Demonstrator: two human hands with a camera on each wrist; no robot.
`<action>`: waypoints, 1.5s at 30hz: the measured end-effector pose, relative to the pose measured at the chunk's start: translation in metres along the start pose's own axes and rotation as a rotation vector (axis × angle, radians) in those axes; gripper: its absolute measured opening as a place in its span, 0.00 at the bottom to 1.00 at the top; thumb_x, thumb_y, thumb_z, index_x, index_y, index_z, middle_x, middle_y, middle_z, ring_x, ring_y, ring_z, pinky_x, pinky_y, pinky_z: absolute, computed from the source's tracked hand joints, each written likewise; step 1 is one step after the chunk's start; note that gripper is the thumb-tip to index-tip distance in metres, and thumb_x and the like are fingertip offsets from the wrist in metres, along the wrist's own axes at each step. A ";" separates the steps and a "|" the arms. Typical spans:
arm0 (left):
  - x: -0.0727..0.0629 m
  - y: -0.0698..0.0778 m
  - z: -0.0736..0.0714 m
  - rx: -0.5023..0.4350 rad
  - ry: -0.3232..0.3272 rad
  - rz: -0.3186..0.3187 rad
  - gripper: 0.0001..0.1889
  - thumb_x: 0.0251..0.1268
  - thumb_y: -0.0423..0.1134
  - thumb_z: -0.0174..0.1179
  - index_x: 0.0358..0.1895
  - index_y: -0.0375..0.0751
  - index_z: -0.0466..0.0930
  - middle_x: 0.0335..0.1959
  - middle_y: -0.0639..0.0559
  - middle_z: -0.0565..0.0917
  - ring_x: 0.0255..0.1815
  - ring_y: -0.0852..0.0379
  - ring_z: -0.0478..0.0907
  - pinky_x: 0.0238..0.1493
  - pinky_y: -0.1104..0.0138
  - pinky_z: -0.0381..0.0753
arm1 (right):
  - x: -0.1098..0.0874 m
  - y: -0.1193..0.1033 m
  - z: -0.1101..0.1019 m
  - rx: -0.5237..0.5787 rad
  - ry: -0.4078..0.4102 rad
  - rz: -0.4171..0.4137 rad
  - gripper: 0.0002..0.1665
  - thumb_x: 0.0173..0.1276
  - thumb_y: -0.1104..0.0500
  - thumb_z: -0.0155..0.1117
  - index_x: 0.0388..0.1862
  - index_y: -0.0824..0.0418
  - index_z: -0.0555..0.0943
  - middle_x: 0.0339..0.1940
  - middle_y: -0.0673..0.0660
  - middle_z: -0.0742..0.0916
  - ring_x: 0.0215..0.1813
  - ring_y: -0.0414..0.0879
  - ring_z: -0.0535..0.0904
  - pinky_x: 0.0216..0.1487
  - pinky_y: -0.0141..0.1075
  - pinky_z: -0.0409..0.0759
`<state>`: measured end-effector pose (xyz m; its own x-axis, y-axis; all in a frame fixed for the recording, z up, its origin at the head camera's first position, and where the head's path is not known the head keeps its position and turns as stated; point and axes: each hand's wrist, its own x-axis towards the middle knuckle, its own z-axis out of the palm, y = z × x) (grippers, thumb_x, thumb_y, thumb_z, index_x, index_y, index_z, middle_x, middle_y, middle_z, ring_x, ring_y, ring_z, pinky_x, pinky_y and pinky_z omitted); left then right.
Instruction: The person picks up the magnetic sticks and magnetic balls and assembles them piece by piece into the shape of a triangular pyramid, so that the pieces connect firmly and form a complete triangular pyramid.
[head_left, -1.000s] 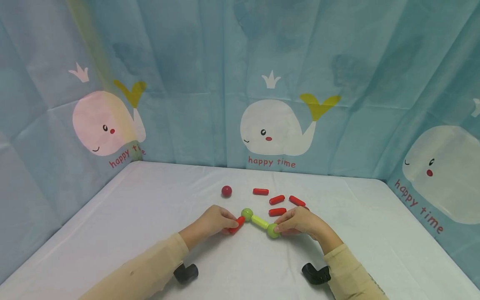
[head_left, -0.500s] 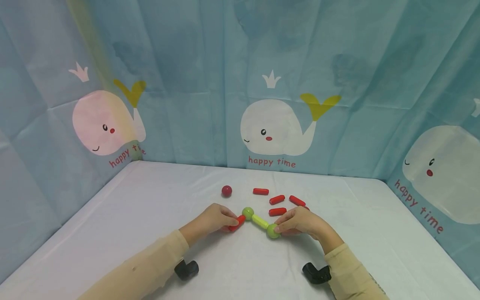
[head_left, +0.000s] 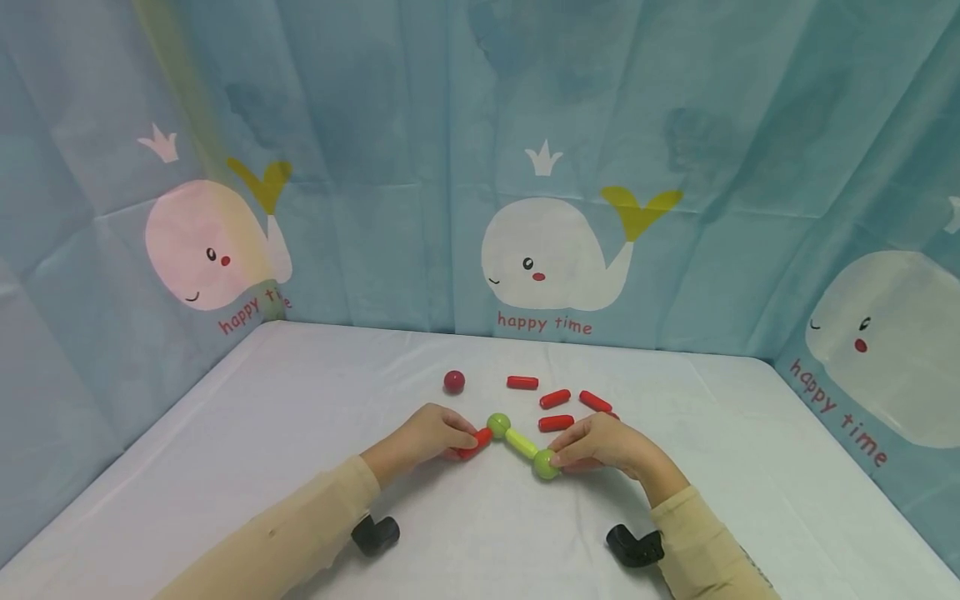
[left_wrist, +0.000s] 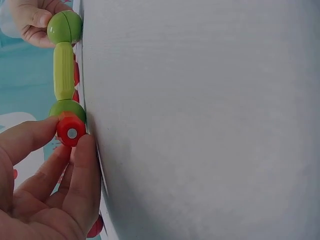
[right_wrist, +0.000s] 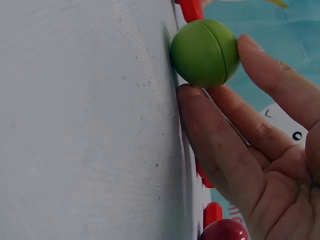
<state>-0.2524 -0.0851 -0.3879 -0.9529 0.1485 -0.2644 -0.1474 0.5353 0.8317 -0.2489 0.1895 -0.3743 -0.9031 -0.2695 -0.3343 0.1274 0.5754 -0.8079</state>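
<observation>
My left hand [head_left: 429, 435] pinches a red rod [head_left: 476, 446] between thumb and fingers. One end of that rod meets a green ball [head_left: 498, 426]; its other end shows a silver disc in the left wrist view. From this ball a yellow-green rod [head_left: 521, 444] runs to a second green ball [head_left: 546, 465], forming a joined piece on the table. My right hand [head_left: 611, 443] holds the second ball by thumb and fingertips, as the right wrist view [right_wrist: 205, 53] also shows.
Beyond the hands lie several loose red rods [head_left: 556, 423] and a dark red ball [head_left: 453, 382]. Another dark red ball [right_wrist: 226, 231] shows low in the right wrist view. A white cloth [head_left: 337, 367] covers the table, and a blue whale-print curtain [head_left: 390, 250] hangs around it.
The left hand, its red rod and the first green ball have shifted slightly away and to the right. The second ball has barely moved, and the right hand keeps its grip.
</observation>
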 end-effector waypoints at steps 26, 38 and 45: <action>0.003 -0.003 0.001 -0.004 -0.025 0.026 0.09 0.60 0.37 0.69 0.43 0.39 0.89 0.37 0.51 0.87 0.34 0.59 0.80 0.42 0.68 0.85 | 0.055 -0.042 0.016 -0.126 0.059 0.025 0.17 0.57 0.47 0.76 0.47 0.46 0.89 0.50 0.47 0.88 0.53 0.45 0.77 0.56 0.41 0.79; 0.003 -0.001 0.000 0.004 -0.015 0.018 0.09 0.60 0.38 0.69 0.43 0.40 0.89 0.37 0.52 0.87 0.34 0.59 0.80 0.42 0.68 0.85 | 0.062 -0.047 0.029 -0.057 0.008 0.032 0.17 0.59 0.53 0.76 0.48 0.54 0.89 0.43 0.50 0.91 0.42 0.42 0.84 0.48 0.34 0.84; 0.003 0.000 -0.001 0.003 -0.010 0.017 0.10 0.60 0.39 0.69 0.43 0.41 0.88 0.37 0.52 0.87 0.35 0.58 0.80 0.42 0.68 0.85 | 0.063 -0.047 0.029 -0.050 0.013 0.039 0.18 0.60 0.53 0.75 0.49 0.55 0.88 0.44 0.51 0.91 0.42 0.43 0.84 0.48 0.33 0.83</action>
<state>-0.2552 -0.0855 -0.3881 -0.9526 0.1658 -0.2551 -0.1303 0.5354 0.8345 -0.2996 0.1227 -0.3713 -0.9031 -0.2363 -0.3585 0.1423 0.6230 -0.7692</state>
